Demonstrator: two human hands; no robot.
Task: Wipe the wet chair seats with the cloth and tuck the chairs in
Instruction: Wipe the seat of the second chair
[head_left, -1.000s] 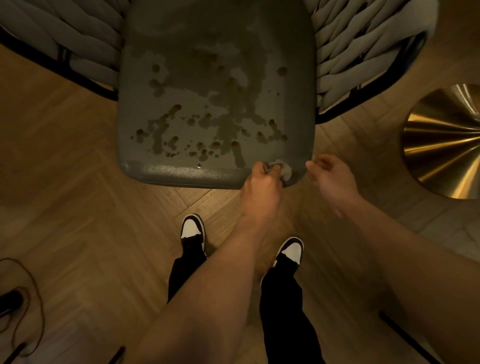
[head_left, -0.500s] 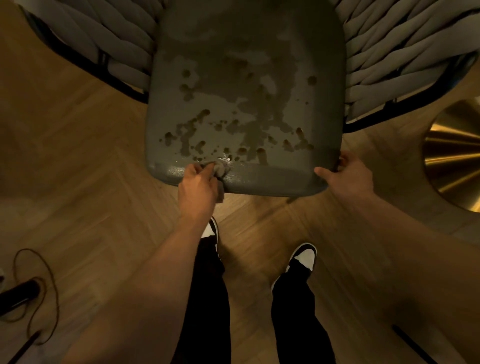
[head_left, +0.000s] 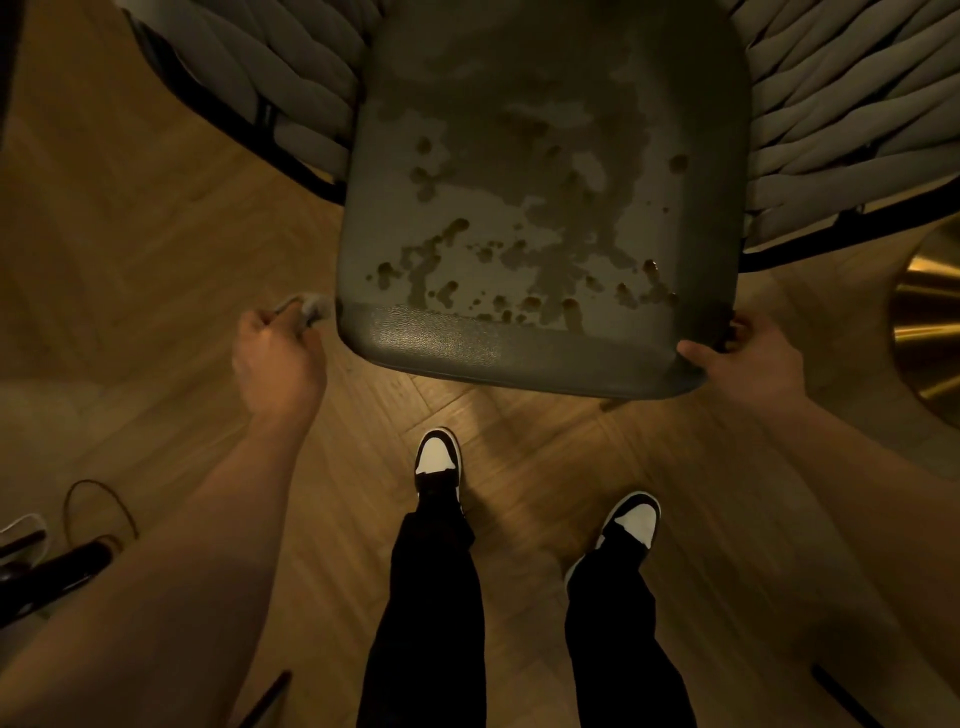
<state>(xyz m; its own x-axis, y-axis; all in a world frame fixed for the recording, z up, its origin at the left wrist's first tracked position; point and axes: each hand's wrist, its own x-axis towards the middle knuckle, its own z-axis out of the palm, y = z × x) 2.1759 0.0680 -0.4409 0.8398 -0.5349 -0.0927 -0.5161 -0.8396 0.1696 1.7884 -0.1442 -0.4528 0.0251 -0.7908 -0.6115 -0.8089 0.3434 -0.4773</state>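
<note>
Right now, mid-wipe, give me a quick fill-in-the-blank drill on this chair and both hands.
1. The small crumpled grey cloth is held in the ____ hand.
2. The right hand grips the front ____ corner of the dark grey padded chair seat.
3. The seat is spotted with ____ patches.
4. The cloth sits just off the seat's ____ edge.

Missing: left; right; wet; left

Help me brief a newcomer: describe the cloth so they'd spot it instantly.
Find the grey chair seat blotched with wet spots. Just off its front left corner, the left hand grips the cloth: a small pale crumpled wad over the wooden floor, the only light fabric there.
</note>
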